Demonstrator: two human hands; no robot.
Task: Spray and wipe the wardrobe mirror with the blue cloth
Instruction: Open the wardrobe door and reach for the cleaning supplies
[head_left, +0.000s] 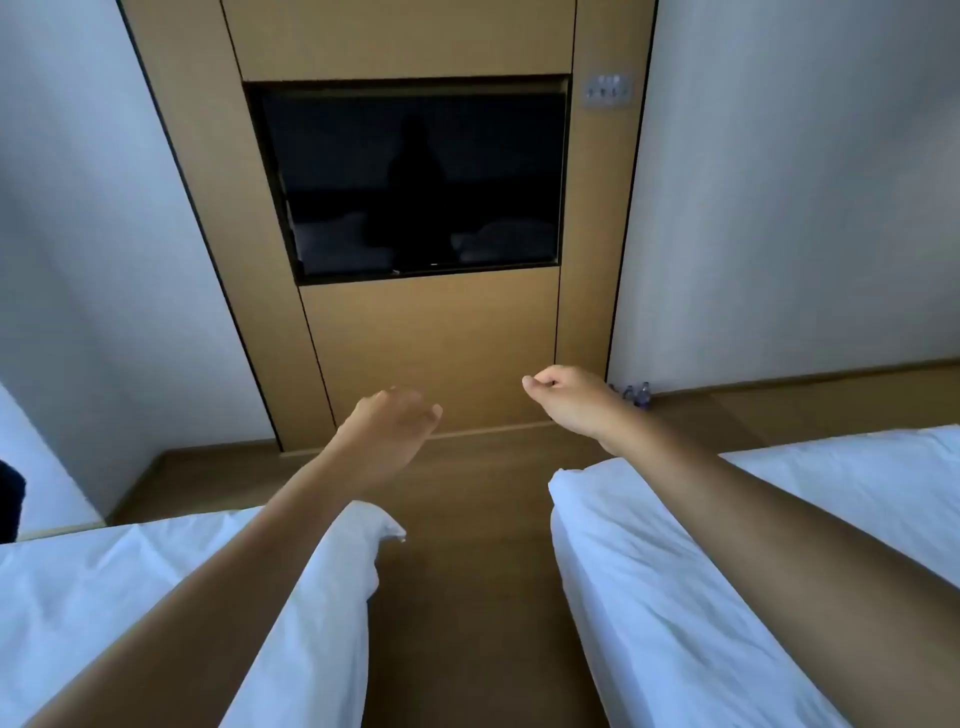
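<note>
Left hand (387, 423) relaxed, right hand (563, 397) loosely curled; both empty, outstretched between two beds.

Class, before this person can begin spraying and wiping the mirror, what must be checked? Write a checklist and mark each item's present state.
1. Blue cloth in hand: not ok; left hand holds nothing.
2. Spray bottle in hand: not ok; right hand holds nothing.
3. Mirror in view: not ok; only a dark screen in the wooden panel.
4. Path between the beds: ok, bare floor.
5. Where cloth and spray are: cannot tell.
</note>
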